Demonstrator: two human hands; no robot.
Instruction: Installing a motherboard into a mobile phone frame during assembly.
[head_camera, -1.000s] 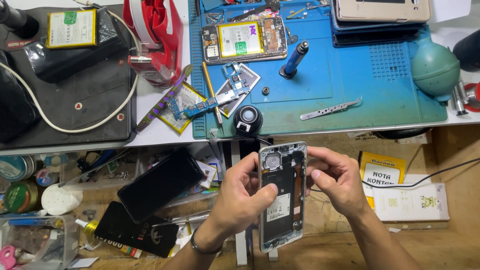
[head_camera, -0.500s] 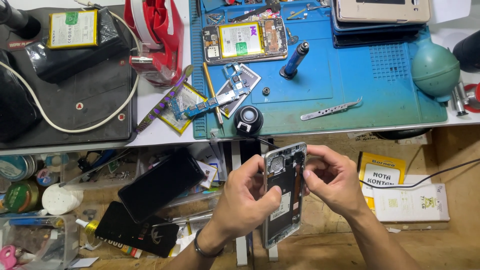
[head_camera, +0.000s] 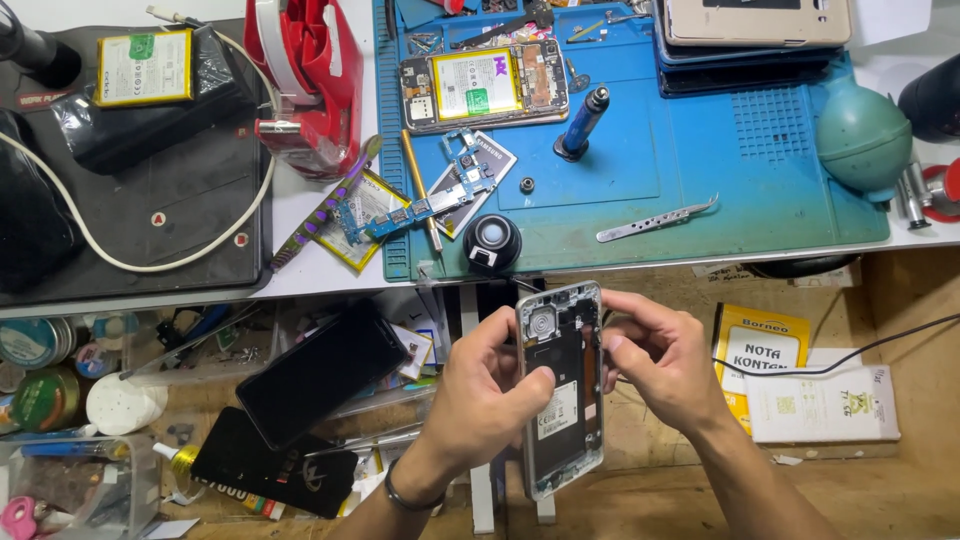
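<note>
Silver-framed and stripped of its back, the phone chassis stands upright below the surface's edge. Left hand grasps its left side; right hand pinches its right rim. Beyond, on the blue mat, lie tweezers and an opened phone.

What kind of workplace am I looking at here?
Most likely a phone repair bench: an opened phone lies on a blue work mat beside tweezers, and both hands hold a bare phone frame.
</note>
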